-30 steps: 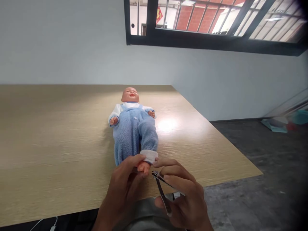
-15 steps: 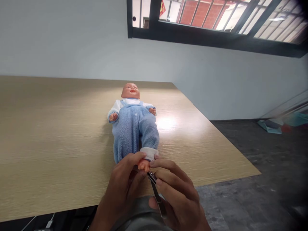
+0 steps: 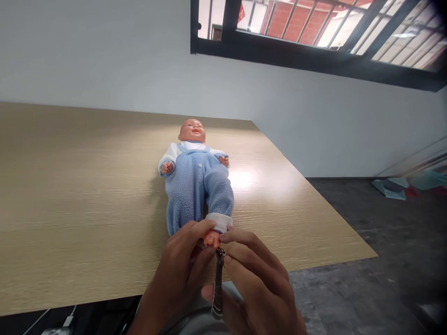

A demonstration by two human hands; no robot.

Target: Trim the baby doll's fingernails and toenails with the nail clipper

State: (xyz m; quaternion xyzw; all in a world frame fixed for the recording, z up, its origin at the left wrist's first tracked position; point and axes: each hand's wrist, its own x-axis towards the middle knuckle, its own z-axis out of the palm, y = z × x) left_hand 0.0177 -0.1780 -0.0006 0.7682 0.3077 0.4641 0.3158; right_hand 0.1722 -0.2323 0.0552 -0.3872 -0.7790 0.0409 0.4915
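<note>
A baby doll [image 3: 190, 186] in blue fleece overalls with white sleeves lies on its back on the wooden table [image 3: 87, 200], head away from me. Its bare foot [image 3: 212, 239] sticks out of a rolled white cuff near the table's front edge. My left hand [image 3: 181, 260] is closed on that foot from the left, thumb and finger pinching it. On the right, my right hand [image 3: 256, 274] holds a metal nail clipper [image 3: 218, 284], its head touching or very near the toes. One fingertip of my right hand rests by the cuff.
Beyond the table stands a pale wall [image 3: 139, 70] with a dark-framed barred window [image 3: 296, 46]. Below the front left edge are a white plug and cable [image 3: 69, 320]. Light blue items [image 3: 391, 187] lie on the grey floor at the right.
In my right hand the nail clipper has swung from a slant to nearly upright in view, its handle end moving left. The view has shifted slightly. My left hand keeps its hold.
</note>
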